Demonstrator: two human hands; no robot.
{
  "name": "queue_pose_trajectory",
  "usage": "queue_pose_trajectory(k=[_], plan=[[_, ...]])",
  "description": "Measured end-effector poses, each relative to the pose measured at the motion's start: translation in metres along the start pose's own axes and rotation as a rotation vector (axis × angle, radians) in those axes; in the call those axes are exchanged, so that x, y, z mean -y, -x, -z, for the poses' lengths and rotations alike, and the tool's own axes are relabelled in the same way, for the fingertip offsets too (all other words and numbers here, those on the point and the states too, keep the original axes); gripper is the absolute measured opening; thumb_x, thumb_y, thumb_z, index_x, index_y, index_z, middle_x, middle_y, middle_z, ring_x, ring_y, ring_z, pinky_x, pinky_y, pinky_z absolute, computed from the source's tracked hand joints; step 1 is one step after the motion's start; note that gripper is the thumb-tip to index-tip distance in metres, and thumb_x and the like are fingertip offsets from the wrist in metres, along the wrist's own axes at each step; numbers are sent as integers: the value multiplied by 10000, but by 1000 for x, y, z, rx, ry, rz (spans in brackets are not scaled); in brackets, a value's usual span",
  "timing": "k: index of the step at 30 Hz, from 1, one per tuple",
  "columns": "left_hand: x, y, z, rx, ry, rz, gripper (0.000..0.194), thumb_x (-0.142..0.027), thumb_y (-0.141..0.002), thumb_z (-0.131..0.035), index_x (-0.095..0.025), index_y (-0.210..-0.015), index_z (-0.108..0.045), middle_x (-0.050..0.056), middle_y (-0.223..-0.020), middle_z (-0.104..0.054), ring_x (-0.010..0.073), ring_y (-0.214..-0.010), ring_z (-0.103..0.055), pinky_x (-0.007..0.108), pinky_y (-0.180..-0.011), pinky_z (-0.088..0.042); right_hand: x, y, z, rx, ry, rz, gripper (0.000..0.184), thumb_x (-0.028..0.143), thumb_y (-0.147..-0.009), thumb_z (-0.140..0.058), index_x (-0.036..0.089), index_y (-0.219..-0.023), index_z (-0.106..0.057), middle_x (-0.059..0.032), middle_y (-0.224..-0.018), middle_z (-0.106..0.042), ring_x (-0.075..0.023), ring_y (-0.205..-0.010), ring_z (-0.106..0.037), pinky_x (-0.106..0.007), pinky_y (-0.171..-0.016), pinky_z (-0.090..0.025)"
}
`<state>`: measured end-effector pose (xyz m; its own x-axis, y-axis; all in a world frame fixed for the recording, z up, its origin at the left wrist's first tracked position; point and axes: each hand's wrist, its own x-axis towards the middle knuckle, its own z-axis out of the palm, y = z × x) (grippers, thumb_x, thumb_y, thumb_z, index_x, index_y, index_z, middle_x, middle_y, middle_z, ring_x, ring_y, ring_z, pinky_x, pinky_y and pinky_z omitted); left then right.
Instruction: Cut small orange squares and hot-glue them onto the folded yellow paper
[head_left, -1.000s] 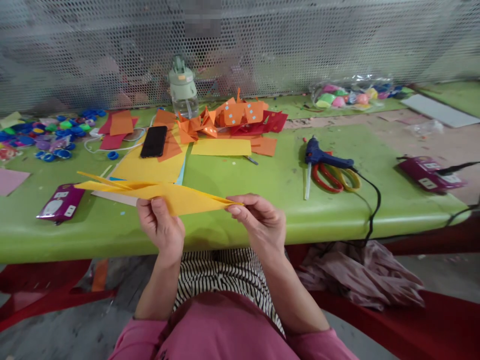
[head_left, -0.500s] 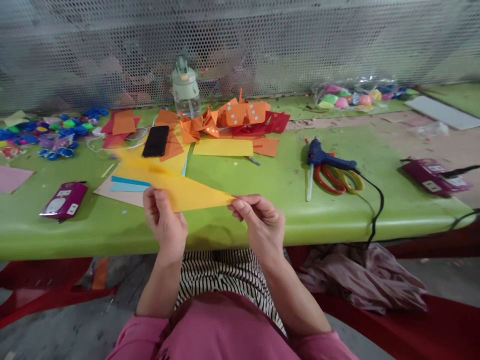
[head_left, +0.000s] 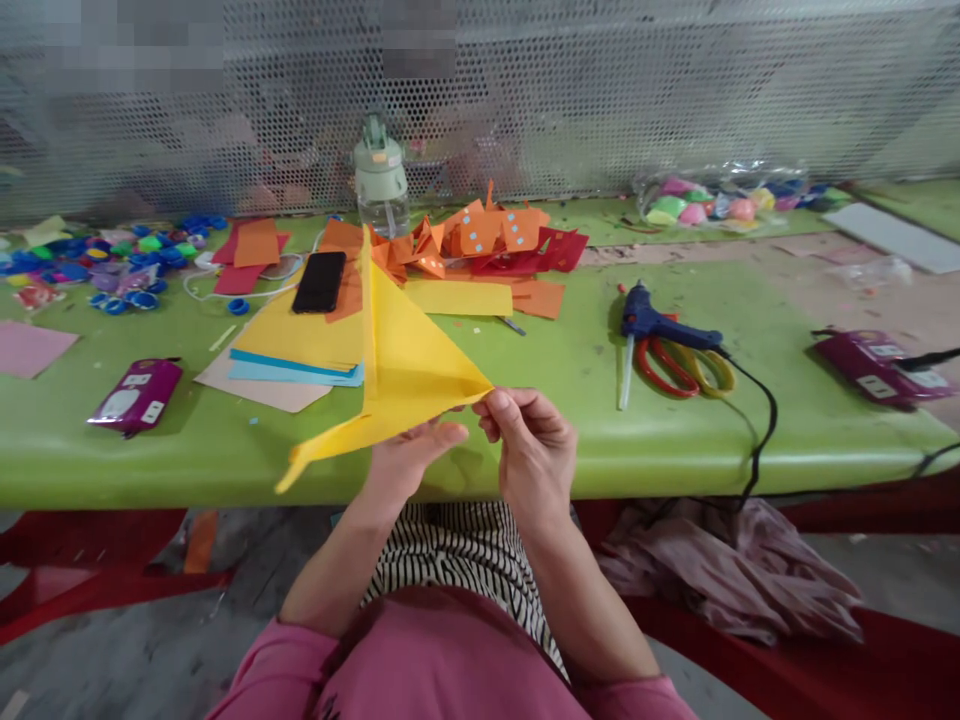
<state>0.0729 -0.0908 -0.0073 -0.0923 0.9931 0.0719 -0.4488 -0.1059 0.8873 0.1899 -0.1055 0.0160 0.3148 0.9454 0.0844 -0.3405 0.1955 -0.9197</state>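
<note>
- Since the earlier frame, the left hand [head_left: 405, 462] had shifted rightward, and the yellow paper [head_left: 409, 365] had spread from a narrow wedge into an opened triangular form.
- Position of the yellow paper: held at the centre of the frame, over the front part of the green surface [head_left: 622, 460]. One flap pointed upward; a narrow folded strip extended toward the lower left.
- The right hand [head_left: 534, 445] had its grip closed on the paper's right tip, between thumb and index finger.
- The left hand lay beneath the paper, thumb extended below the lower edge. The paper partly hid its fingers; whether this grip was closed could not be determined.
- Left of centre, a black phone [head_left: 319, 282] rested across orange paper [head_left: 349, 290] and a yellow sheet [head_left: 289, 335]; blue sheets [head_left: 292, 372] lay nearer.
- Right of centre, a blue glue gun [head_left: 667, 325] lay against red and yellow looped handles [head_left: 663, 378].
</note>
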Motion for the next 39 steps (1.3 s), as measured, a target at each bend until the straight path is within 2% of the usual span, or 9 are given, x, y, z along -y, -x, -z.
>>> queue_pose_trajectory(k=[3,5,9,14,20,23,30,34,39], plan=[[-1,1,-8,-5,95,23,281,-377,-595,-916,-224,-764,-752,2,-780,-761,177,-785,-717,320,-783,-593,-1,4,-1,38,-4,-7,197,417,-716,-842,243,-717,-750,27,-609,-708,-77,-521,-567,-201,-492,-434],[-4,1,-13,-43,164,24,256,-336,-585,-926,-231,-746,-757,-22,-745,-757,139,-715,-703,270,-717,-582,-2,5,-2,43,15,-15,202,422,-723,-835,240,-717,-748,20,-614,-714,-85,-528,-573,-210,-499,-439],[-6,-1,-17,-115,219,66,266,-326,-545,-941,-216,-690,-748,-32,-685,-737,87,-601,-651,200,-576,-521,-5,6,0,40,27,-42,213,435,-716,-836,241,-723,-747,17,-615,-716,-91,-534,-576,-216,-508,-441],[-8,-3,-15,-121,277,124,277,-311,-536,-945,-208,-643,-712,-61,-611,-689,57,-536,-611,180,-540,-492,-6,7,0,43,13,-67,213,430,-709,-842,242,-714,-742,16,-666,-733,-86,-557,-589,-215,-528,-449],[-13,-9,-4,-259,269,117,365,-337,-480,-961,-196,-693,-699,-63,-660,-708,41,-501,-588,156,-464,-443,-7,6,4,36,10,-101,241,446,-689,-851,231,-712,-744,11,-621,-723,-86,-546,-585,-203,-507,-435],[-16,-11,3,-286,221,104,387,-333,-476,-957,-195,-738,-707,-51,-695,-724,40,-493,-577,152,-430,-422,-6,6,7,16,6,-131,265,453,-667,-861,223,-682,-732,4,-623,-726,-87,-528,-573,-210,-498,-433],[-25,-13,20,-197,86,45,349,-349,-511,-931,-188,-587,-630,-50,-603,-680,38,-483,-560,128,-415,-437,3,2,24,-22,28,-124,252,428,-643,-881,227,-665,-729,9,-597,-707,-85,-517,-555,-211,-486,-419],[-25,-12,28,-118,8,67,322,-336,-513,-935,-194,-588,-656,-55,-549,-640,46,-473,-537,135,-429,-461,10,-5,36,-29,64,-96,242,408,-622,-896,227,-659,-738,9,-584,-695,-79,-523,-551,-196,-474,-394],[-20,-11,35,85,-67,148,241,-332,-627,-896,-186,-655,-707,-32,-611,-646,58,-547,-548,156,-503,-479,18,-13,44,-2,129,-71,231,401,-636,-881,224,-645,-733,18,-556,-659,-71,-497,-496,-206,-459,-353]])
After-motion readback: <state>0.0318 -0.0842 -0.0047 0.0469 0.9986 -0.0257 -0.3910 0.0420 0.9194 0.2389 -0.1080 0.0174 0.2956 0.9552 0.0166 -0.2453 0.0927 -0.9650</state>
